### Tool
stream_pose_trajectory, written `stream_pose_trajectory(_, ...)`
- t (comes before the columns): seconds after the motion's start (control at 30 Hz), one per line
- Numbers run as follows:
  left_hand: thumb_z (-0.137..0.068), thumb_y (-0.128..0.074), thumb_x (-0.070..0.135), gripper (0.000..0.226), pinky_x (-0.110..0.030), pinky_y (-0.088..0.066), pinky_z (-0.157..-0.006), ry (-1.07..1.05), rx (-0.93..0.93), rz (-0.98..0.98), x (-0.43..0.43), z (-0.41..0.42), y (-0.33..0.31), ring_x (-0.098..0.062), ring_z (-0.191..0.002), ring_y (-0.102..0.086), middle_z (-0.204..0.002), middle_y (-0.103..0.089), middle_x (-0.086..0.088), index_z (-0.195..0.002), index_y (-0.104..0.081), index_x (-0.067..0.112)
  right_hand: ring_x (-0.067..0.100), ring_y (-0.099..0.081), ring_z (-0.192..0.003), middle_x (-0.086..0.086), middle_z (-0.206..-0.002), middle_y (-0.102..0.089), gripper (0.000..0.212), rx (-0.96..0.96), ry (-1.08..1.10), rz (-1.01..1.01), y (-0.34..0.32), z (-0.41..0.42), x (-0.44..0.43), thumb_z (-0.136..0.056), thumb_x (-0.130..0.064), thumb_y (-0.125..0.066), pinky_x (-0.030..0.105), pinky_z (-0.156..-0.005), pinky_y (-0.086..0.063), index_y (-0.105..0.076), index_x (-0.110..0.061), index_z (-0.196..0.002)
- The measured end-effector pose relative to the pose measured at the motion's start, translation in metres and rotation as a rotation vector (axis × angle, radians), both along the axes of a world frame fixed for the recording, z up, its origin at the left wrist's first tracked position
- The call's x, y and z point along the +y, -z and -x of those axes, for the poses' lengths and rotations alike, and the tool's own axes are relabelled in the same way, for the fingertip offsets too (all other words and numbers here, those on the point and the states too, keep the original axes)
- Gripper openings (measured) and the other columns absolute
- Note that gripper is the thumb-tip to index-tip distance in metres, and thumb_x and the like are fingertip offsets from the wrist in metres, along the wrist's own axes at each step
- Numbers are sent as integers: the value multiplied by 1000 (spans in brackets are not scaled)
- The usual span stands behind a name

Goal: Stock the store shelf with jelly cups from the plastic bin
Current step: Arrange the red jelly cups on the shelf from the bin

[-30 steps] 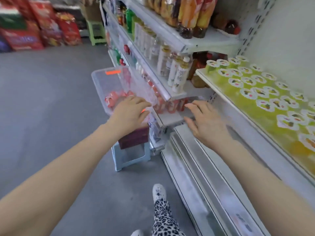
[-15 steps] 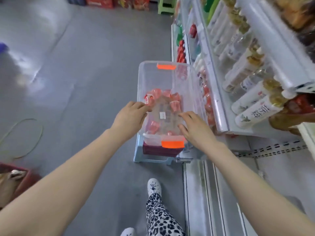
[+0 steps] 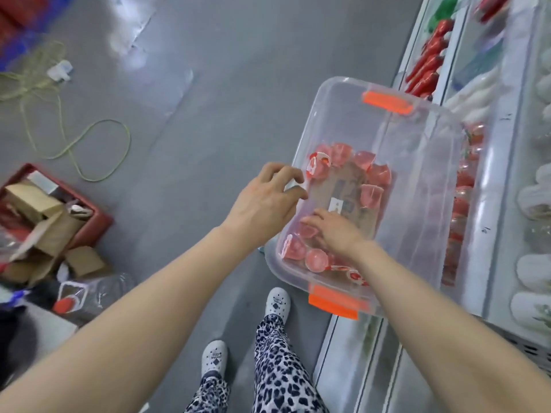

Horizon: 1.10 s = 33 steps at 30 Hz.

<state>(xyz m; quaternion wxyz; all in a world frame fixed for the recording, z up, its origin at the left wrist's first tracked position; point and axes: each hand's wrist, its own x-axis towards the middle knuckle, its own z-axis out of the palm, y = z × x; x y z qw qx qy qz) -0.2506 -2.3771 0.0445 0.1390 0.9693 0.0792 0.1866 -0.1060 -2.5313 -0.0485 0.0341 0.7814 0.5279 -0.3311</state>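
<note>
Both of your hands are at the plastic bin (image 3: 423, 162), which stands just beside the store shelf (image 3: 501, 180) on your right. Your left hand (image 3: 265, 201) is at the bin's left rim, with its fingers and thumb curled over the edge and holding it. Your right hand (image 3: 337, 234) reaches down inside the bin at its near end, and its fingers (image 3: 311, 222) lie on the red jelly cups (image 3: 378, 174) gathered in the near-left corner. You cannot tell from this view whether that hand has closed on a cup or only touches them, because the palm hides the fingertips.

More cups lie loose along the far and right sides of the bin floor, around a flat brown card (image 3: 348, 198) in the middle. The bin is clear, with no lid on it, and it has an orange latch (image 3: 387, 101) at the far end and another (image 3: 334, 302) at the near end.

Rows of red cups and pale bottles sit on the shelf, all blurred. On the grey floor to your left are a red crate (image 3: 100, 217) holding cardboard scraps and a looped green cord (image 3: 98, 144). Below the bin you see your leopard-print trousers (image 3: 277, 368) and two white shoes (image 3: 277, 302).
</note>
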Motion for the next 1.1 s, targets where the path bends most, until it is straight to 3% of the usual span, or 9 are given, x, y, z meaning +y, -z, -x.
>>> stream_pose_trajectory(0.1, -89, -49, 13, 24, -28, -39, -90, 11, -2, -18, 1, 0, 1, -26, -106, -44, -110, -63, -3, -89, -73, 18, 27, -50, -116, 1, -134, -47, 53, -14, 11, -32, 10, -1, -6, -90, -10, -54, 37, -97, -42, -44, -31, -138)
stream_pose_trajectory(0.23, -87, -51, 10, 23, -29, -42, -91, 18, 17, -50, 2, -1, -4, -29, -103, -49, -109, -63, -3, -90, -73, 18, 30, -55, -107, 5, -119, -57, 31, -8, 139, -30, 5, -5, -11, -87, -9, -57, 38, -84, -44, -50, -20, -116)
stream_pose_trajectory(0.33, -75, -59, 0, 28, -38, -47, -85, 38, 87, -113, -1, -12, -10, -31, -96, -55, -102, -64, -4, -93, -72, 18, 35, -56, -103, 11, -113, -59, 23, -51, 222, -2, -14, -16, -16, -89, -24, -58, 37, -75, -41, -49, -13, -107)
stream_pose_trajectory(0.47, -66, -68, -4, 41, -31, -41, -69, 110, 333, -161, -24, -59, -29, -28, -98, -56, -108, -61, -4, -102, -68, 16, 40, -55, -105, 15, -125, -50, 43, -183, 370, -130, -46, -37, -31, -86, -27, -60, 41, -78, -44, -48, -11, -123)
stream_pose_trajectory(0.57, -87, -52, 2, 39, -36, -42, -83, 73, 667, -140, -38, -108, -6, -32, -125, -40, -132, -45, -9, -124, -53, 13, 39, -58, -103, 14, -134, -46, 55, -265, 332, -120, -61, -48, -43, -83, -17, -65, 44, -82, -51, -42, -15, -133)
stream_pose_trajectory(0.63, -90, -46, 4, 42, -42, -38, -104, 64, 804, -190, -36, -138, 17, -37, -132, -33, -140, -39, -14, -132, -47, 9, 35, -58, -101, 11, -130, -46, 57, -303, 287, -127, -66, -53, -50, -82, -16, -66, 43, -81, -52, -41, -16, -134)
stream_pose_trajectory(0.7, -95, -41, 8, 47, -45, -31, -111, -13, 909, -173, -31, -156, 41, -39, -137, -27, -147, -31, -19, -142, -39, 7, 33, -55, -101, 11, -127, -45, 59, -287, 284, -111, -69, -53, -54, -84, -17, -63, 42, -82, -50, -38, -15, -138)
stream_pose_trajectory(0.97, -98, -35, 9, 47, -38, -34, -105, -113, 882, -229, -16, -166, 91, -34, -130, -41, -146, -31, -19, -144, -37, 12, 34, -55, -96, 13, -117, -47, 46, -273, 370, -149, -65, -52, -56, -93, -21, -55, 43, -79, -48, -41, -13, -135)
stream_pose_trajectory(1.1, -98, -41, 17, 41, -38, -37, -100, -12, 1029, -307, -26, -150, 94, -32, -124, -46, -141, -39, -17, -139, -40, 18, 34, -56, -94, 14, -116, -48, 39, -264, 408, -186, -64, -53, -52, -91, -19, -57, 43, -80, -49, -46, -11, -128)
